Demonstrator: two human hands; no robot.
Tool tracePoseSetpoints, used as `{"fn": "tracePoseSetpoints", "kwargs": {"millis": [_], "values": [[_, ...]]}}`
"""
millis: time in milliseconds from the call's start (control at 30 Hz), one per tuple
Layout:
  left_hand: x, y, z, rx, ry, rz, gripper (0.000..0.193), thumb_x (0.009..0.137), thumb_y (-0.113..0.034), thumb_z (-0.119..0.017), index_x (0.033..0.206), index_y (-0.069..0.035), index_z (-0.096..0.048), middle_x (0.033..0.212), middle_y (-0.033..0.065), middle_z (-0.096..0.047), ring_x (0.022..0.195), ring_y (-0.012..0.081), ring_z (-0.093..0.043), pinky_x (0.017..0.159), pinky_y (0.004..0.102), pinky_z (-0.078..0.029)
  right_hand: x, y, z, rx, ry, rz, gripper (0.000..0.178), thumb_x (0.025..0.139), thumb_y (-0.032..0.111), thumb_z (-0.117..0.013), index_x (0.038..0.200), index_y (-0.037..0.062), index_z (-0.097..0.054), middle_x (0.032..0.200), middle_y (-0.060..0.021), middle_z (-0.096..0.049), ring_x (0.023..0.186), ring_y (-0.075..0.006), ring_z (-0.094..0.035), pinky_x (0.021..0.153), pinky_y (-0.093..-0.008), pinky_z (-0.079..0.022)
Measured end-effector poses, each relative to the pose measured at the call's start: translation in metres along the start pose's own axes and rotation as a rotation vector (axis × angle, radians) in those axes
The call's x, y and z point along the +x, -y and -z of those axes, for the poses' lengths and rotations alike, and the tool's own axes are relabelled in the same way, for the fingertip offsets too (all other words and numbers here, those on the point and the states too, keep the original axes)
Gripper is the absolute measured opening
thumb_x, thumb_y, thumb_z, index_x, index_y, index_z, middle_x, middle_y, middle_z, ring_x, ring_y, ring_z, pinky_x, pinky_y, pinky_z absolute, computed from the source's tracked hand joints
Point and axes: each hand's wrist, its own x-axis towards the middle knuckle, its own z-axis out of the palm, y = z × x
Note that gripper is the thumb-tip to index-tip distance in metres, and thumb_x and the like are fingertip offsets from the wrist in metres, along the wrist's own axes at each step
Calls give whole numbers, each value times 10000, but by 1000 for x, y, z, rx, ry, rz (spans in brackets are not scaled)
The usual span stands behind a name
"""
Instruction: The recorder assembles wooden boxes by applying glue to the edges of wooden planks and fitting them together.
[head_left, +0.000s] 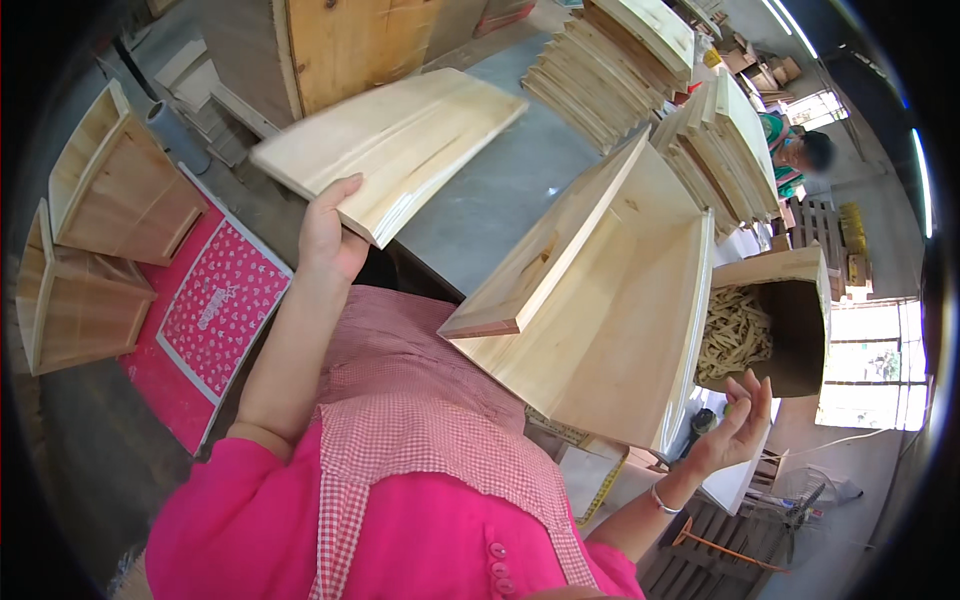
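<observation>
My left hand (332,236) grips a pale wooden board (400,145) by its near edge, thumb on top, and holds it tilted above the grey tabletop. A glossy whitish line runs along one long edge of this board. To its right, two joined wooden panels (610,320) form an L-shaped corner at the table's near side; a similar shiny line follows the right panel's outer edge. My right hand (738,425) is raised in front of a cardboard box (790,262) of small pale wooden pieces (735,332). Its fingers are bent and apart, and I see nothing clearly held.
Stacks of wooden boards (600,75) stand on the grey tabletop (490,180) at the back. Wooden box-like assemblies (130,190) stand at the left by a pink patterned sheet (225,310). Another person (795,150) is at the far right, behind the stacks.
</observation>
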Motion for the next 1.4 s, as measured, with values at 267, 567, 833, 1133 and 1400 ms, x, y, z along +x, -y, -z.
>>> {"fn": "tracePoseSetpoints", "kwargs": {"millis": [267, 567, 833, 1133, 1400], "values": [[-83, -10, -68, 854, 575, -634, 461, 807, 56, -583, 1267, 41, -561, 1119, 93, -645, 1000, 224, -641, 895, 332, -500, 18, 105, -25, -203, 123, 669, 374, 900, 22, -612, 1232, -135, -539, 1103, -238, -655, 890, -290, -667, 805, -358, -556], [-131, 32, -176, 1433, 1224, -1608, 247, 761, -150, -613, 966, -25, -672, 921, 78, -637, 861, 229, -614, 718, 339, -509, 50, 213, -52, -949, 659, 840, 540, 728, 135, -720, 1242, 18, -603, 1111, -105, -593, 1001, -278, -574, 814, -385, -461], [-159, 73, -166, 1339, 1218, -1677, 245, 739, -183, -633, 921, -26, -675, 913, 52, -600, 922, 212, -575, 795, 340, -446, 29, 128, -27, -892, 581, 672, 434, 720, 11, -631, 1153, 52, -632, 844, -102, -478, 765, -289, -547, 647, -406, -446], [-102, 34, -74, 1057, 1105, -739, 658, 781, -237, -811, 1350, -30, -554, 1060, 87, -505, 1006, 232, -511, 904, 300, -437, 0, 112, -36, -880, 615, 654, 489, 679, -38, -608, 1165, 17, -621, 832, -98, -462, 777, -263, -529, 665, -366, -444], [-89, 42, -58, 1039, 1156, -657, 636, 823, -206, -783, 1379, -22, -533, 1089, 84, -507, 1013, 196, -539, 915, 293, -461, -9, 106, -50, -823, 621, 678, 486, 687, -27, -598, 1169, 30, -625, 834, -96, -464, 781, -259, -534, 670, -364, -451]]}}
